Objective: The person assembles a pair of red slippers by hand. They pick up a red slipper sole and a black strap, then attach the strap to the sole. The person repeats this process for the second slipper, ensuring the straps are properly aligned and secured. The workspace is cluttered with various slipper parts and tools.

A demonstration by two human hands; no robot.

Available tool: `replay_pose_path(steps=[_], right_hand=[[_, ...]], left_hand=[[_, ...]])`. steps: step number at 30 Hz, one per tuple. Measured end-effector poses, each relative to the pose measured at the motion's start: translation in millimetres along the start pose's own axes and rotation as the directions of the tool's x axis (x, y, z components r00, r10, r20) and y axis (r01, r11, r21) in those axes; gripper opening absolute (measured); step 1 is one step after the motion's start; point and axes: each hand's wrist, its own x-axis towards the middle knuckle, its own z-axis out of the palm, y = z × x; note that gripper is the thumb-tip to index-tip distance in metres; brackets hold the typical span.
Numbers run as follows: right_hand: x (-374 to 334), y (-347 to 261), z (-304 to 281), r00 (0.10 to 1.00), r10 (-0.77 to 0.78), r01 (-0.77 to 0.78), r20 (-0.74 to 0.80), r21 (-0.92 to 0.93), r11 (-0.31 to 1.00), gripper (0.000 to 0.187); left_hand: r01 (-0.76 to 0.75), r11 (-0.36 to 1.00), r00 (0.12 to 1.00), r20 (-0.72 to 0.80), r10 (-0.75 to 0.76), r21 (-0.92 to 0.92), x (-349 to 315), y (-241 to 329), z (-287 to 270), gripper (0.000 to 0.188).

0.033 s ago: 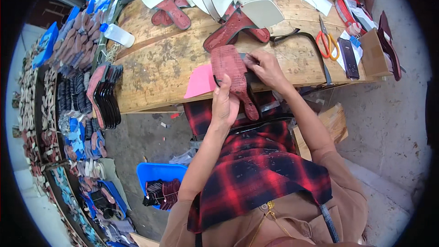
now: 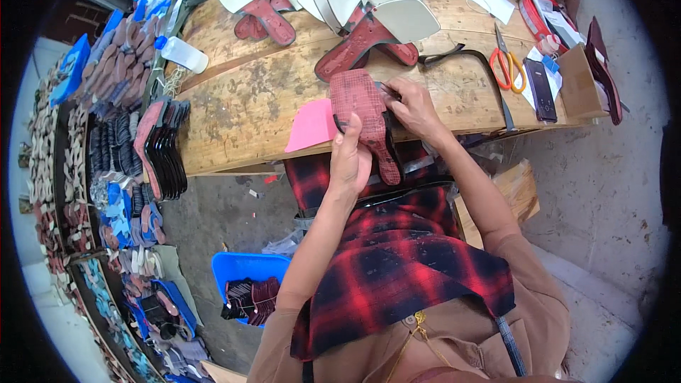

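Note:
A red, crosshatch-textured shoe sole (image 2: 357,99) with black edging is tilted above the table's front edge. My left hand (image 2: 350,159) is closed around its left side, thumb lying on the red face. At the sole's upper right edge, my right hand (image 2: 415,108) is closed in a pinch. Whatever lies between those fingertips is small, dark and partly hidden. Under the sole's left side a pink sheet (image 2: 310,126) rests on the wood. Just beyond lie several red soles (image 2: 347,57) with pale cream flaps (image 2: 406,20) folded outward.
Orange-handled scissors (image 2: 505,64), a phone (image 2: 541,92) and a black strap (image 2: 489,71) lie on the wooden table (image 2: 241,113) to the right. A white bottle with a blue cap (image 2: 183,54) lies at left. Stacked black-edged soles (image 2: 167,149) stand by the left edge. A blue bin (image 2: 248,264) is below.
The sole has turned slightly in my left hand, its top edge shifting a little to the right. My right hand has moved slightly along the edge.

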Motion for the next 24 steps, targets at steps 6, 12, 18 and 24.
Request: replay_pose_path(steps=[6,12,18,24], right_hand=[[2.7,8.3,9.2,0.928,0.347,-0.22,-0.132,0.558,0.8,0.012],[1.1,16.7,7.1,0.928,0.358,-0.244,-0.102,0.558,0.793,0.018],[14.7,2.4,-21.5,0.957,0.144,-0.201,0.252,0.219,0.955,0.023],[24.8,1.0,-29.7,0.915,0.125,-0.244,0.383,0.279,0.929,0.022]], left_hand=[[-0.109,0.987,0.993,-0.024,0.113,0.12,-0.2,-12.9,1.0,0.034],[0.008,0.999,1.0,0.018,-0.009,0.048,6.5,-5.1,-15.4,0.039],[-0.005,0.626,0.958,0.184,-0.222,0.78,-30.7,40.3,20.7,0.044],[-0.58,-0.197,0.814,0.569,-0.112,0.791,-16.3,12.0,4.1,0.04]])
